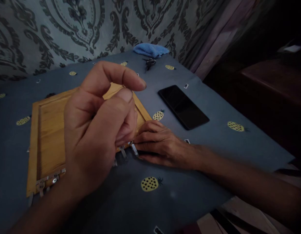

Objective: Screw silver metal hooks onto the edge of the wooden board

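Observation:
My left hand [101, 130] is raised close to the camera, above a yellowish wooden framed panel [51, 136]. Its index finger is bent out in a hook, while the thumb lies across the other curled fingers; whatever may be inside the fist is hidden. At the panel's near right corner, my right hand [165, 144] rests low with its fingers over the edge and the thumb on the near side, gripping that corner. Beside its fingertips is a small metal clip [134, 149]. More metal fittings [55, 179] line the near edge, partly covered by my left forearm.
A black phone [183, 107] lies right of the panel on a blue pineapple-print cloth [189, 191]. Toward the back are a small dark object [149, 63] and a bunched blue towel [151, 50]. A patterned curtain [92, 29] hangs behind the table.

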The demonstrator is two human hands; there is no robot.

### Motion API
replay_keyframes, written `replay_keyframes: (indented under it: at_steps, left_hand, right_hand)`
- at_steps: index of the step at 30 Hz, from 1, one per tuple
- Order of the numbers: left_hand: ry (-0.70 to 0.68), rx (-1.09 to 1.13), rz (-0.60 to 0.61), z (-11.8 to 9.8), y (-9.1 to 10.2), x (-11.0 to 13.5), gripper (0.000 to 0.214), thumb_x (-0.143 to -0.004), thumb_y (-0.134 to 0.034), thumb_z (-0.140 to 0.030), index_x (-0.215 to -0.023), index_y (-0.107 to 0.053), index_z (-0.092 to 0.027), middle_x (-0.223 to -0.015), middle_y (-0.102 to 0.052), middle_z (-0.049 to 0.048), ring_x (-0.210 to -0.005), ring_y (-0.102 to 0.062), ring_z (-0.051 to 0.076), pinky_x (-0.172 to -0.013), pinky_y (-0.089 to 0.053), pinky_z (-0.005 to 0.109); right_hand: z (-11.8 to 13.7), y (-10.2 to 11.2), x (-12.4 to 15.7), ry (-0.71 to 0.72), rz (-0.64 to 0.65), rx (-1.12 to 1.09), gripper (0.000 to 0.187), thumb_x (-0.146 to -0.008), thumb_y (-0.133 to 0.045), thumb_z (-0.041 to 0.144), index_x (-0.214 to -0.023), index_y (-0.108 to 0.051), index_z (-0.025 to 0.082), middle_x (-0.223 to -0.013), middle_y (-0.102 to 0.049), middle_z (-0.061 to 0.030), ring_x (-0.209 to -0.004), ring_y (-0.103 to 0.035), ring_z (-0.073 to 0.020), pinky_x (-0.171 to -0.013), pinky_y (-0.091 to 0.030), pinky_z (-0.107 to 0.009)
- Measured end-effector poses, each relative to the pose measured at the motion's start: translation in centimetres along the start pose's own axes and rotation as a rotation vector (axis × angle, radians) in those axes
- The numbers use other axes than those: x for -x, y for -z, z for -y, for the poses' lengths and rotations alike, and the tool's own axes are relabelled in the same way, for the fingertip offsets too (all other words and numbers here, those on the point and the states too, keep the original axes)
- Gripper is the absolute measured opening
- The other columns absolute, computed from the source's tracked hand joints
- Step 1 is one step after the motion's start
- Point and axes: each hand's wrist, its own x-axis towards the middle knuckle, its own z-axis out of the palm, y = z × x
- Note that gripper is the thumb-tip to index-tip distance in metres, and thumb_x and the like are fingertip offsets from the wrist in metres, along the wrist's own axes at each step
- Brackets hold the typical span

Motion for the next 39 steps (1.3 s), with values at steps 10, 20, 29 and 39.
replay_keyframes:
  at_steps: [10,20,29,39]
  left_hand:
    - [-0.291,-0.626,0.18,-0.5,0.9,0.1,0.009,-0.095,-0.054,-0.032,-0.091,-0.059,-0.027,-0.065,-0.056,-0.0018,-0.052,-0.051,0.017,-0.051,-0.034,0.034]
    - [-0.48,-0.858,0.275,-1.0,2.1,-0.6,0.02,-0.093,-0.061,-0.037,-0.085,-0.047,-0.026,-0.051,-0.044,-0.0077,-0.04,-0.043,0.016,-0.05,-0.019,0.033]
    - [-0.486,-0.867,0.213,-1.9,2.1,0.0,0.024,-0.081,-0.073,-0.02,-0.085,-0.05,-0.027,-0.074,-0.061,-0.003,-0.062,-0.053,0.02,-0.055,-0.028,0.033]
    - [-0.449,-0.866,0.235,-1.7,2.1,0.0,0.011,-0.088,-0.068,-0.024,-0.096,-0.06,-0.024,-0.078,-0.064,-0.0017,-0.066,-0.058,0.021,-0.059,-0.034,0.034]
  right_hand:
    - [0.3,0.3,-0.2,0.002,-0.005,0.007,0.03,-0.105,-0.047,0.029,-0.102,-0.073,0.016,-0.106,-0.074,-0.008,-0.1,-0.06,-0.0219,-0.094,-0.047,-0.041]
    - [0.1,0.0,0.0,0.008,0.0,0.022,0.024,-0.103,-0.053,0.029,-0.105,-0.073,0.015,-0.099,-0.074,-0.0077,-0.099,-0.062,-0.0216,-0.095,-0.046,-0.04]
    - [0.4,0.2,0.0,-0.025,0.038,-0.013,0.022,-0.1,-0.057,0.026,-0.11,-0.072,0.014,-0.109,-0.075,-0.0094,-0.105,-0.063,-0.0222,-0.097,-0.047,-0.04]
    - [0.4,0.3,0.0,-0.039,0.04,0.004,0.023,-0.101,-0.055,0.029,-0.111,-0.073,0.017,-0.108,-0.075,-0.0083,-0.106,-0.063,-0.0232,-0.098,-0.047,-0.041]
